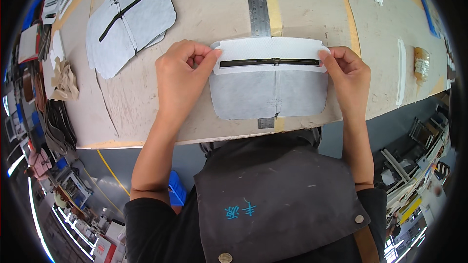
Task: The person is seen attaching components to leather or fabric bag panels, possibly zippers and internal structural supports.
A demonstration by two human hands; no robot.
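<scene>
Head view — left hand [184,70] and right hand [350,71], thumbs uppermost, pinch ends of a white strip [248,49].

I wear a dark grey-brown apron of smooth, leathery-looking material [273,180], marked with pale scuffs and turquoise handwritten characters [240,209]. A round, pale metal stud [360,219] sits near its right edge, and a second round metal stud [224,258] lower on the left. A flat brown strap [365,246] runs beneath the right side. My black fabric short sleeves [146,224] leave both forearms [158,141] bare, and my left hand [181,73] and right hand [352,75] are bare too.
</scene>
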